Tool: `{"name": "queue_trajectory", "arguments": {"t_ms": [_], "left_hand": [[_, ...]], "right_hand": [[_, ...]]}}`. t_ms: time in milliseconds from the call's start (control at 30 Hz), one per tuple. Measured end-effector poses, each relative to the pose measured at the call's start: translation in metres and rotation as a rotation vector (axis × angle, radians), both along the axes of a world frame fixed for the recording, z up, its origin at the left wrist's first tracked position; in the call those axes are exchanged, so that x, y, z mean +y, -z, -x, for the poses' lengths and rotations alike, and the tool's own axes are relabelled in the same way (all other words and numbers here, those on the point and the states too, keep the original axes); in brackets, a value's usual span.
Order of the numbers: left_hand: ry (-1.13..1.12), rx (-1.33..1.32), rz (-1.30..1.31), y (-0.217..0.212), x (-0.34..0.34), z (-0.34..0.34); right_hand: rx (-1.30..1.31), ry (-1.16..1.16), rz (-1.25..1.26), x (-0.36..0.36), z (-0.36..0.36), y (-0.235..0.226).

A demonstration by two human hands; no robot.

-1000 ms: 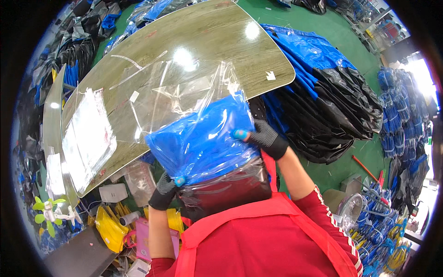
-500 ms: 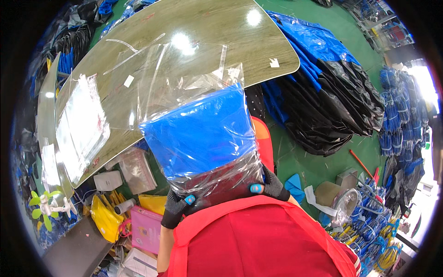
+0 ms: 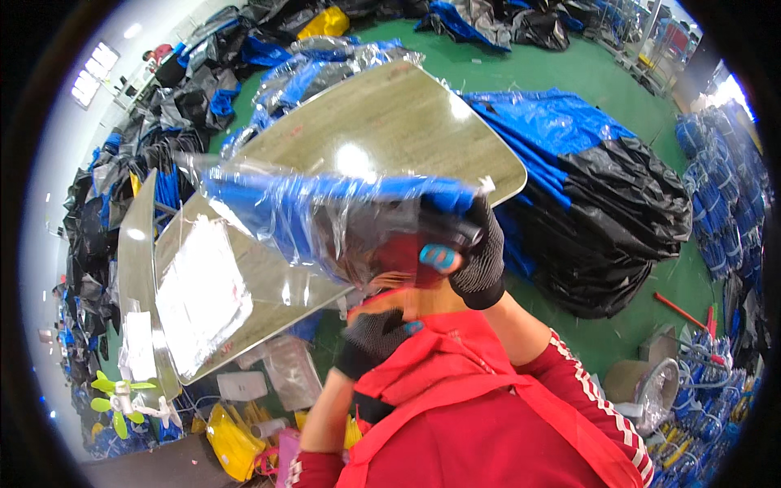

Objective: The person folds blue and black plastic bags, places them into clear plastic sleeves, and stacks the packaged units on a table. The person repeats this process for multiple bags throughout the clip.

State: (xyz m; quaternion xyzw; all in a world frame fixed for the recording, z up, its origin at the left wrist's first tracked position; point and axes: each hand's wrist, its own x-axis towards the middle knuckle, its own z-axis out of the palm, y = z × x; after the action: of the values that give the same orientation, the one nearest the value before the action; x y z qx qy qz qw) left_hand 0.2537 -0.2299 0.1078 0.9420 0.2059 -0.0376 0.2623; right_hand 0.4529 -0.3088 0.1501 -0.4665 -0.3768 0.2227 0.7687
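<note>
A: In the head view, where is the package found?

B: The clear plastic bag with a folded blue-and-black sheet inside (image 3: 281,213) is held up before the torso, tilted, its left end seen over the wood-grain table with a pale rim (image 3: 382,114). Whether the table is touched by it cannot be told.

A: And how is it gripped?

B: Its right end is grasped by the right hand (image 3: 480,256), clad in a black dotted glove, with the blue-tipped thumb pressed on the near face. The left hand (image 3: 370,343), gloved alike, is blurred below the lower edge, in front of the red apron (image 3: 443,346); whether anything is grasped or touched by it cannot be told.

A: What is called for, then?

B: Support on the left, it seems. With the weight borne mainly at one end, the folds could slump and the film could be stretched. The bottom is best cradled by the left hand, and the bag levelled before any smoothing is done.

A: And the loose film?

B: The slack clear flap at the far left should be drawn flat without tugging, well away from the stack of glossy clear sheets (image 3: 203,297) on the table, so that nothing is snagged.
</note>
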Motion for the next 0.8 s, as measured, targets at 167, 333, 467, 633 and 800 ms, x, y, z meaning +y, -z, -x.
{"name": "queue_trajectory", "arguments": {"t_ms": [167,333,467,633,800], "left_hand": [[0.005,-0.471,-0.458,-0.109,0.073,-0.008],[0.375,-0.377,-0.527,-0.092,0.112,-0.053],[0.411,-0.475,-0.520,-0.079,0.098,-0.074],[0.359,-0.652,-0.435,-0.099,0.073,-0.138],[0.146,-1.116,-0.539,-0.078,0.054,-0.149]], "right_hand": [[-1.060,0.086,-0.074,0.013,-0.045,-0.014],[-0.894,0.065,0.040,0.018,-0.054,0.028],[-0.703,0.043,-0.043,0.022,-0.060,0.061],[-0.278,0.126,-0.103,0.048,-0.060,0.081],[0.163,0.235,-0.320,0.079,-0.092,0.067]]}}
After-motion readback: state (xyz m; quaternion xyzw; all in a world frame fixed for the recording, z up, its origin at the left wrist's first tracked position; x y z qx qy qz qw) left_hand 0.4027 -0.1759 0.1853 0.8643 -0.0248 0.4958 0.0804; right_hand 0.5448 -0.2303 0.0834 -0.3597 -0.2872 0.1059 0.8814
